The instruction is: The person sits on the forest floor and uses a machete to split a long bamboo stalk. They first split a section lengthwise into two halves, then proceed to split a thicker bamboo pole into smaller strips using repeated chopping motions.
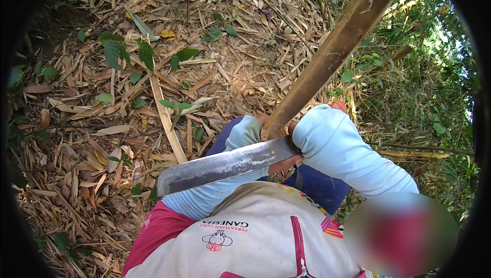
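right hand [287, 163] grips machete [225, 165] – left hand [263, 120] holds bamboo pole [332, 53]

The blade [225, 166] is dull grey metal, blotched and matt. The bamboo pole [332, 53] looks dry, fibrous, rough. The sleeves [342, 150] are soft pale-blue cloth.

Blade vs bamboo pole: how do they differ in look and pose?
The blade is flat, grey metal with a dull sheen; the bamboo pole is round, brown and fibrous. The blade lies nearly level, pointing to the person's left; the pole slants steeply up to the right. The blade is short and wholly in view; the pole runs out of frame. Both meet at the hands.
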A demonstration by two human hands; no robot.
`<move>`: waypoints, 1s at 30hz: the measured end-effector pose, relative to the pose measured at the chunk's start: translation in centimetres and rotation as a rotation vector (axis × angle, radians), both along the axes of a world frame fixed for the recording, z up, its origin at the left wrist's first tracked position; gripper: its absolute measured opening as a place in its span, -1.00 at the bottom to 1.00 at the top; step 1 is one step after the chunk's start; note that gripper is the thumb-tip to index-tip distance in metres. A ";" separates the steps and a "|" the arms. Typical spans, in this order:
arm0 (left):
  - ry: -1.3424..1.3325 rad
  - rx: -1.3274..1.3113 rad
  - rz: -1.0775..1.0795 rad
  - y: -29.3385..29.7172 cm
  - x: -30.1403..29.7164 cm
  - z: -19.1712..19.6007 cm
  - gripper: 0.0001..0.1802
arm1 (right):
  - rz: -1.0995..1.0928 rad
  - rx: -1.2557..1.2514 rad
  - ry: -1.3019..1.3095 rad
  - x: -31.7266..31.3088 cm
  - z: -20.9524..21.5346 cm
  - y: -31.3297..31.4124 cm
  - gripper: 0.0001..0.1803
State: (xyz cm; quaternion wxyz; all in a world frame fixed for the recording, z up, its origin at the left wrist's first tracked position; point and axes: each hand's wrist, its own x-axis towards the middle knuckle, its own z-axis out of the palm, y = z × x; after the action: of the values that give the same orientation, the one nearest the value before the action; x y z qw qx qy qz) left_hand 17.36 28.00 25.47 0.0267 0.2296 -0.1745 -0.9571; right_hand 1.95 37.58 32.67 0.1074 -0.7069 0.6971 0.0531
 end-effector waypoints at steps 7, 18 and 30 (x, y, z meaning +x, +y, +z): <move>0.126 -0.557 0.028 0.4 -0.2 -1.1 -0.52 | -0.013 0.019 -0.006 -0.8 -0.3 -0.2 -0.71; 0.254 -1.224 0.081 -0.3 -1.0 -4.5 -0.50 | 0.032 0.010 0.096 -1.0 0.2 -0.7 -0.71; 0.105 -0.311 0.154 0.1 -2.1 -0.9 -0.47 | -0.042 -0.024 0.138 -0.8 -0.3 -1.2 -0.77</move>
State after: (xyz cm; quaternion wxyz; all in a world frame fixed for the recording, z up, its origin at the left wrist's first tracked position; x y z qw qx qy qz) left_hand 15.24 28.10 24.55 0.1444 0.1852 -0.3008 -0.9243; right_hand 1.14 36.43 32.37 0.0516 -0.6880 0.7181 0.0911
